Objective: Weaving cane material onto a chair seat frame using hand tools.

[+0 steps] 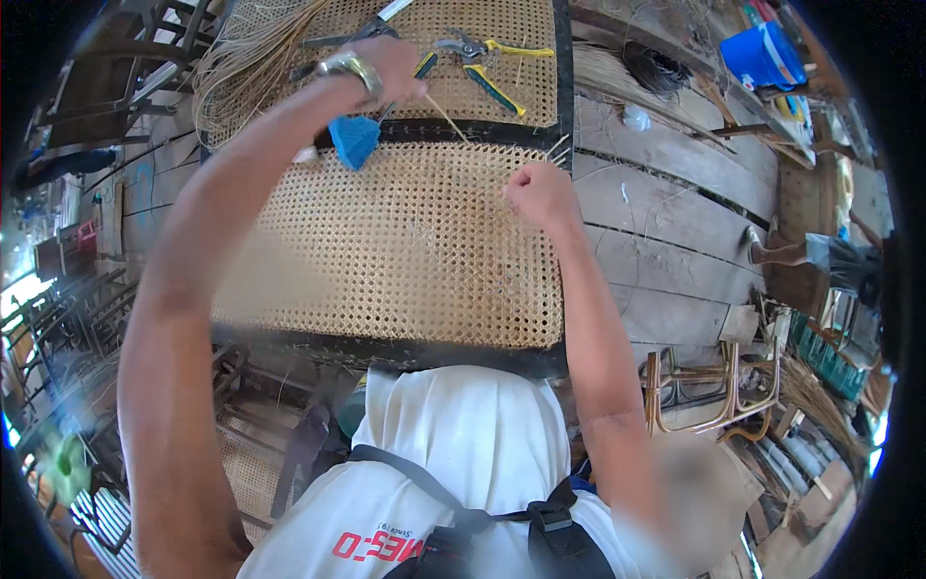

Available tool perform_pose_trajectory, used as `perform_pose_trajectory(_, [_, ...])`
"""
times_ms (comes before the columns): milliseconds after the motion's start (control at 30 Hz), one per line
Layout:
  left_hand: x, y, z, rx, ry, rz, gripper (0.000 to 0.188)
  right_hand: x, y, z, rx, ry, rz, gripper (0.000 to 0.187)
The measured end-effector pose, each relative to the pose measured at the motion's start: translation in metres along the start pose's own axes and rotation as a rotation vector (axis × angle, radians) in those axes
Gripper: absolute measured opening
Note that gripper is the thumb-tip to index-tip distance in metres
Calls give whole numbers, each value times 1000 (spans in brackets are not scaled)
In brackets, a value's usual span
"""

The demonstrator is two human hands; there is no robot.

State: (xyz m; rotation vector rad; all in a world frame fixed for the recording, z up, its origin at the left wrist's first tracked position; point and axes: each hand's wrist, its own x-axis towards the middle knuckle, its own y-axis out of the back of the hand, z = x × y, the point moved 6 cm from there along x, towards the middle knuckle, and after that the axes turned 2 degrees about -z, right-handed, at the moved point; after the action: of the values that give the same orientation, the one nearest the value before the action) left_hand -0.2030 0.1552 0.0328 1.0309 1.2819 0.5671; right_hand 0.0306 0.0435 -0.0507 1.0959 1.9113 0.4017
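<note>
A woven cane panel (386,232) in a black frame (463,357) lies in front of me. My left hand (391,69), a metallic band at its wrist, is over the far section. A thin cane strand (446,118) runs straight from its fingertips to the far edge of the near weave. Beside those fingers is a yellow-and-black tool handle (424,65). My right hand (543,193) is closed at the panel's right edge; whatever its fingers hold is hidden. Just beyond it, several loose strand ends (558,150) stick out over the frame.
Pruning shears (492,89) with yellow-and-black handles lie on the far weave. A blue object (355,142) rests on the frame's crossbar. Loose cane strands (256,58) spread at far left. Right are floorboards (666,227), a blue bucket (764,56), and a bent cane frame (714,391). Another person's leg (779,253) shows.
</note>
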Motion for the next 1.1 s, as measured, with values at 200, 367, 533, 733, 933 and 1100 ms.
perform_pose_trajectory(200, [-19, 27, 31, -201, -182, 199, 46, 1, 23, -47, 873, 321, 155, 23])
perform_pose_trajectory(367, [-15, -57, 78, -254, -203, -69, 31, -3, 11, 25, 241, 134, 359, 21])
perform_pose_trajectory(533, [-21, -77, 111, -221, -209, -149, 26, -19, 4, 24, 88, -3, 330, 22])
perform_pose_trajectory(733, [-23, -54, 133, 67, -252, -227, 30, -31, 8, 11, 31, 2, 385, 24])
perform_pose_trajectory(933, [-13, -74, 142, -64, -247, -158, 21, -19, 2, 21, 32, -21, 322, 26])
perform_pose_trajectory(1100, [-12, -101, 127, -336, -231, -98, 24, -1, -12, 14, 88, -15, 189, 28])
